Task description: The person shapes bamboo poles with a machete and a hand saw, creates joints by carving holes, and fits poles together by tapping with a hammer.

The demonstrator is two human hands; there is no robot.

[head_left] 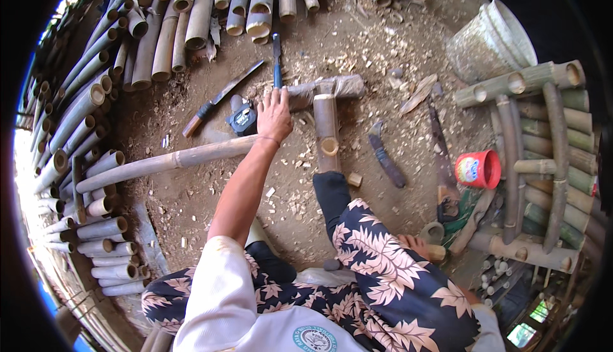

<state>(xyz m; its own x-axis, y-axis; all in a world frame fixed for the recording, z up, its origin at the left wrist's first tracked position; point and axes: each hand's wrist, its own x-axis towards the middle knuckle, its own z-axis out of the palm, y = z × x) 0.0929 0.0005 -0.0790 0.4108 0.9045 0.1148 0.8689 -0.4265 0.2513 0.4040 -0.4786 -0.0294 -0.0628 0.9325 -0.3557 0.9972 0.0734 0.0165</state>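
My left hand (pixel 275 117) reaches far forward, palm down, its fingers closed over the handle end of a blue-handled chisel (pixel 277 64). The chisel's blade points away from me. Beneath and beside it lies a thick brown log (pixel 341 87). A short bamboo piece with a round hole (pixel 325 125) rests against the log, its near end by my black-covered lower leg (pixel 332 200). Partly hidden behind my right knee, my right hand (pixel 415 246) shows only curled fingers beside a pale cylindrical end (pixel 436 253); its grip is mostly hidden.
Left of the hand are a long knife (pixel 220 99), a dark tape measure (pixel 243 119) and a long bamboo pole (pixel 172 161). On the right lie a curved knife (pixel 386 155), a saw (pixel 440 141), a red tub (pixel 488 169), a white bucket (pixel 488 42) and a bamboo frame (pixel 557 167). Bamboo stacks surround.
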